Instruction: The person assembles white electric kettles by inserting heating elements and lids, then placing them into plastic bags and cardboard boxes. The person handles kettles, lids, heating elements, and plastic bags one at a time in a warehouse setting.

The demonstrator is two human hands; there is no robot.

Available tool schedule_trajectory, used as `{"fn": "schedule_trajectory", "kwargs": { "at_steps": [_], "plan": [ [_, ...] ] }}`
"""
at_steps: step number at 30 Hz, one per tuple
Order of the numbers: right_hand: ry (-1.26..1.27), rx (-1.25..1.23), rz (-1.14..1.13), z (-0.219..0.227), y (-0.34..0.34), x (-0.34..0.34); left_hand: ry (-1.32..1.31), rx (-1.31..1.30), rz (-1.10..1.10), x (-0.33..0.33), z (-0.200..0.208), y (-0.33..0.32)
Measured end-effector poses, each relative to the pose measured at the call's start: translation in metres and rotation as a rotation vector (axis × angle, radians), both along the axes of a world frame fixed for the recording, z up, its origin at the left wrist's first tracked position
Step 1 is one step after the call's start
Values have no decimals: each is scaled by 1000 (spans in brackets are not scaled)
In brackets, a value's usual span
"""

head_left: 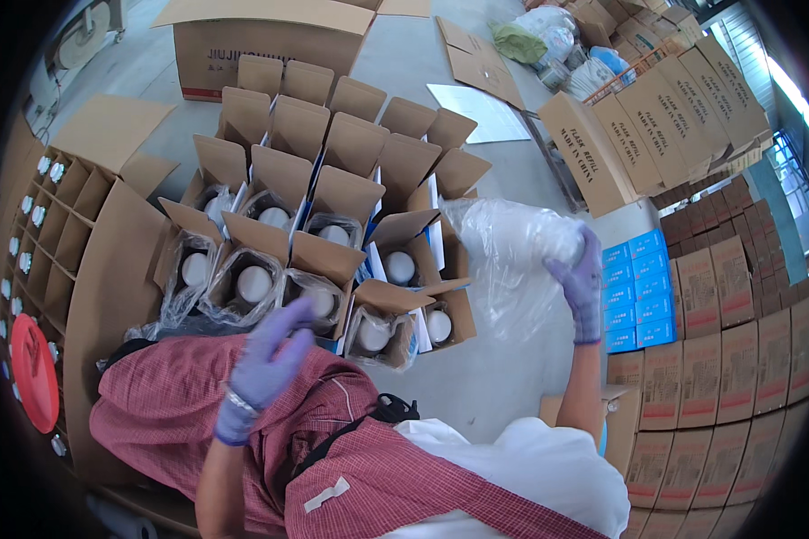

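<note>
Out to the right, my right hand (577, 278), in a purple glove, is closed round one end of a white, bottle-like cylinder in a clear plastic bag (512, 235). The bag hangs loose and crumpled below it. My left hand (274, 359), gloved the same way, is raised over my lap with fingers apart and nothing in them. Just beyond it stand open cardboard boxes (328, 260) in rows, flaps up. Several of the nearer ones hold white-capped items in clear plastic bags, such as one white cap (253, 283) left of centre.
On the left is a divided carton (72, 216) with a red round lid (34, 373) on it. A large carton (270, 54) stands behind the boxes. To the right are blue boxes (638, 292), stacked brown cartons (701, 377) and flask cartons (647, 126). Flattened cardboard (481, 67) lies farther back.
</note>
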State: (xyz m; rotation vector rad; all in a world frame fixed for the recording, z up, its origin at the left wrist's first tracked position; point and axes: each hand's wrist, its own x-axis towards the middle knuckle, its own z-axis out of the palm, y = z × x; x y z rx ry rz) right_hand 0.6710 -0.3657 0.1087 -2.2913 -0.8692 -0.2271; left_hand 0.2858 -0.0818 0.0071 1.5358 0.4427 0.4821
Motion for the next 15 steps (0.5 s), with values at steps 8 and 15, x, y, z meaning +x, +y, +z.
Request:
{"fn": "schedule_trajectory", "kwargs": {
  "at_steps": [8, 15],
  "plan": [
    [-147, -728, 268, -36, 83, 56, 93, -4, 257, -64, 10, 29],
    [369, -862, 89, -105, 99, 117, 175, -52, 390, -117, -12, 28]
  ]
}}
